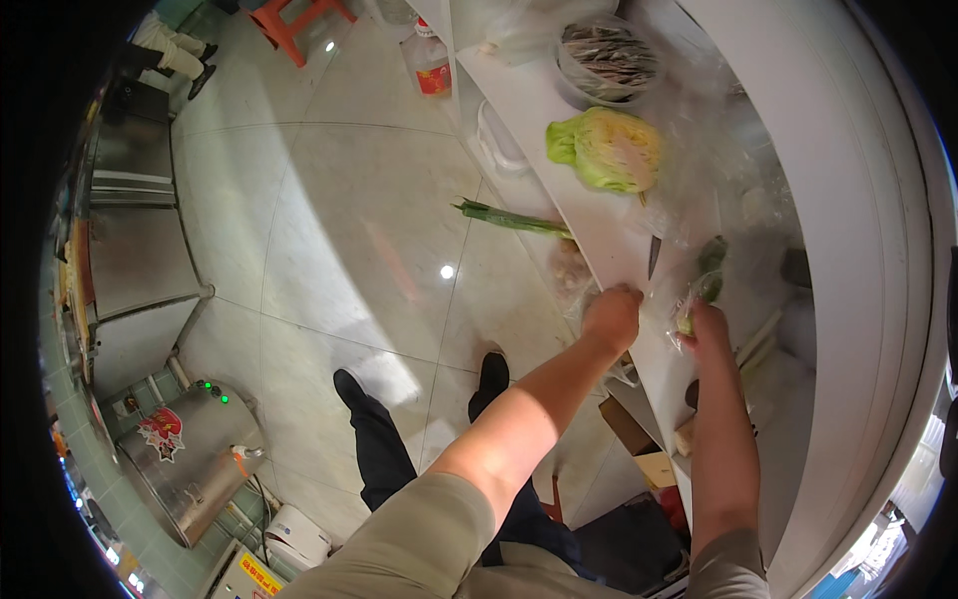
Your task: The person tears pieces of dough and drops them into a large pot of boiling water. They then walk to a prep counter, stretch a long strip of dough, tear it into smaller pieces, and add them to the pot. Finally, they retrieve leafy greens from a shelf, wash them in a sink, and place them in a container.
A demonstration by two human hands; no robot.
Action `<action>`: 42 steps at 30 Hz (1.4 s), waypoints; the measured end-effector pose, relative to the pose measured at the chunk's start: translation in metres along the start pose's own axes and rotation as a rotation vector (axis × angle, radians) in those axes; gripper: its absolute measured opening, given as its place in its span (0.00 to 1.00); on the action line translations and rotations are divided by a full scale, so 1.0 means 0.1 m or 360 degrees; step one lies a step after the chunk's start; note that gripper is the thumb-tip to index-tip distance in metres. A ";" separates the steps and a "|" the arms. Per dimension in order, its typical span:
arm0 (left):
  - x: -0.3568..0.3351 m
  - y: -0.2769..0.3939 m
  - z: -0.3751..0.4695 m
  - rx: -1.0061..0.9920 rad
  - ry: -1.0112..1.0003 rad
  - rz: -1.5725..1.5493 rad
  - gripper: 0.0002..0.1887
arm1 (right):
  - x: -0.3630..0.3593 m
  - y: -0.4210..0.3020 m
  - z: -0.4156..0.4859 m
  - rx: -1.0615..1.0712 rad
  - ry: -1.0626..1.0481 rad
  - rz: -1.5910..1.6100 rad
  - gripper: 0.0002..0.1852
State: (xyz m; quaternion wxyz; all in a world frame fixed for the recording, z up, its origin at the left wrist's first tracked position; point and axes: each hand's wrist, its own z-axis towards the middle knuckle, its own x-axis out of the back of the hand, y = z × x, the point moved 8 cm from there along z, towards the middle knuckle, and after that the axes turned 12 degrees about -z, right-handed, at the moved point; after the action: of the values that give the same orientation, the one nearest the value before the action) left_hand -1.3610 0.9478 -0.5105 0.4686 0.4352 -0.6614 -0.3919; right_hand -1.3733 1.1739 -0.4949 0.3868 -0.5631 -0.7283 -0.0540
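My left hand (614, 318) is curled at the front edge of the white shelf (614, 243); whether it holds something is hidden. My right hand (707, 329) grips a clear plastic bag (679, 311) over the shelf, and a pale green piece shows by the fingers. A dark green vegetable (713, 258) lies just beyond that hand, at or in the bag. Between and ahead of my hands is a narrow dark knife blade (655, 257). Farther along the shelf sits a cut cabbage (610, 150), its pale cut face showing.
Behind the cabbage stands a clear tub (608, 64) of thin dark strips, perhaps dried fish. Green stalks (516, 219) jut out below the shelf. An orange stool (296, 26), a plastic bottle (428, 64) and another person's legs (176, 52) are farther off. A steel tank (194, 457) stands at left.
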 end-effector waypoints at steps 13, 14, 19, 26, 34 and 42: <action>0.88 0.06 -1.83 0.0566 -0.0488 -0.1695 0.29 | -0.30 0.60 -3.00 0.0370 -0.0372 0.0612 0.20; 1.07 0.11 -2.18 0.0616 -0.0734 -0.2020 0.31 | -0.71 0.54 -3.33 0.0503 -0.0634 0.0386 0.21; 2.55 -0.30 -3.37 0.0856 -0.0290 -0.2272 0.27 | -2.39 0.18 -4.61 0.0575 -0.1299 -0.0362 0.17; 4.90 -0.83 -4.70 0.0711 0.1024 -0.2434 0.13 | -4.05 -0.54 -6.25 0.0969 -0.1078 -0.0424 0.18; 7.13 -0.96 -6.05 0.0126 0.1918 -0.2508 0.18 | -5.40 -0.71 -7.75 0.0031 -0.1193 0.0777 0.12; 7.82 -0.62 -5.91 0.0172 0.1265 -0.2618 0.15 | -5.69 -0.87 -8.83 0.0433 -0.1993 -0.0485 0.20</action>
State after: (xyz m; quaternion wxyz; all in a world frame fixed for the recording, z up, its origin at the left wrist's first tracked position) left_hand -0.9226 0.1255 -0.1996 0.2138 0.8934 0.0499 -0.3920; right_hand -0.9664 0.2460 -0.2050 -0.0543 -0.3247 -0.8876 0.3223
